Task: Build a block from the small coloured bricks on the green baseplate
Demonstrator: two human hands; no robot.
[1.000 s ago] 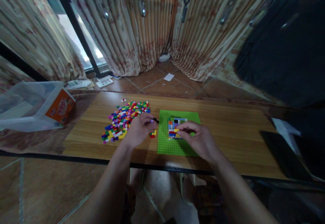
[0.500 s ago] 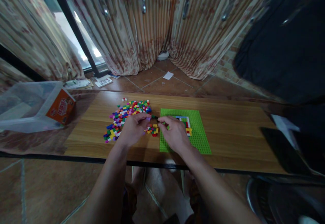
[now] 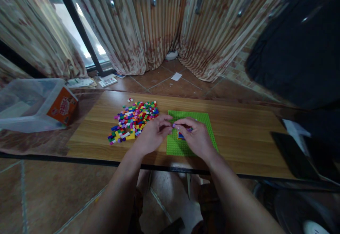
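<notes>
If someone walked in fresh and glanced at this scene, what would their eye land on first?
Most likely the bright green baseplate at the middle of the wooden table, where the left hand and right hand meet, pinching a small purple brick between their fingertips. Just left of it lies a scattered pile of multicoloured bricks. Further left, a clear plastic tub with an orange label sits at the table's end.
</notes>
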